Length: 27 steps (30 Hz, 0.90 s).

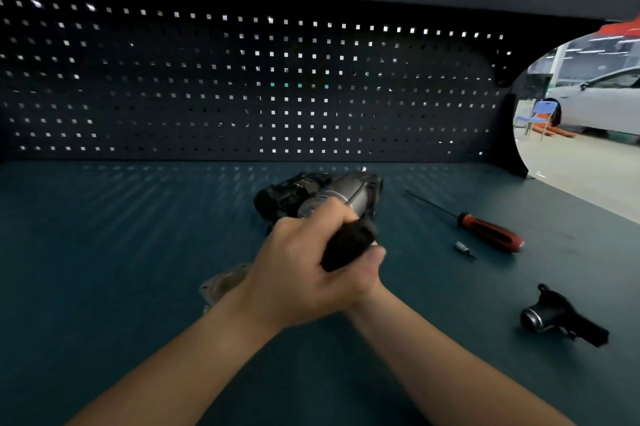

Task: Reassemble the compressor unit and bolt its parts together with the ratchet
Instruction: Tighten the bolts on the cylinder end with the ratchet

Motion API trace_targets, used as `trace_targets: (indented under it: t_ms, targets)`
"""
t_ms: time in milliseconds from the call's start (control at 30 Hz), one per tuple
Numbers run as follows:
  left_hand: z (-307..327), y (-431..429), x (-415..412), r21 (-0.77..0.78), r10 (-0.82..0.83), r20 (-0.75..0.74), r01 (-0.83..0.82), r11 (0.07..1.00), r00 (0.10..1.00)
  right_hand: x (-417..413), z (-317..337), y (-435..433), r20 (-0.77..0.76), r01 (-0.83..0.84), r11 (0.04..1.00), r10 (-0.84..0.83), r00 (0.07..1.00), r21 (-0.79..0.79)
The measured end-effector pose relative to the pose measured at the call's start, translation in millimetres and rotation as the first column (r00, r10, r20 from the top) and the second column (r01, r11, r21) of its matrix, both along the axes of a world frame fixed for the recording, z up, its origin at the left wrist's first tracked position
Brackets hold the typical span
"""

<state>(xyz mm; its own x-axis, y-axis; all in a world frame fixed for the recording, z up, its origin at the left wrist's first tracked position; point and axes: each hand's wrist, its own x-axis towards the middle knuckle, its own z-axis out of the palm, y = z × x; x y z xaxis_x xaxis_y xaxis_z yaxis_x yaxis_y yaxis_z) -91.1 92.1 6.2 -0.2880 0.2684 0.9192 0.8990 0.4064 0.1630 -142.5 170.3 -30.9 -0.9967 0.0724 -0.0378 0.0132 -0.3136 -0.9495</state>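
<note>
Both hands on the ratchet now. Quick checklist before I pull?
1. Grip: left hand and right hand both wrap the ratchet handle: ok.
2. Socket seated on a bolt: tip blurred against the compressor unit: cannot tell.
3. Unit braced: no hand or clamp shows on it: not ok.
4. Parts all fitted: black part and metal plate lie apart on the bench: not ok.
5. Swing path: screwdriver and bit lie off to the right: ok.
</note>
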Motion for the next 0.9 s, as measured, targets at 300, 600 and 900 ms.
trace_targets:
  t_ms: [300, 600, 900]
  targets:
    - [26.0, -33.5, -25.3, 0.943, -0.582, 0.328, -0.290, 0.160, 0.744, -2.3, 8.6, 0.6, 0.112, -0.001, 0.994, 0.014, 0.994, -0.112]
    - [11.4, -2.1, 2.9, -0.048, -0.011, -0.024, 0.010, 0.999, 1.000, -12.1, 8.6, 7.2, 0.059, -0.052, 0.993, 0.046, 0.997, 0.102]
    - [23.7, -41.5, -29.7, 0.951, -0.629, 0.286, -0.134, 0.278, 0.723, -5.6, 15.7, 2.5, 0.108, -0.104, 0.973, 0.128, 0.986, -0.205]
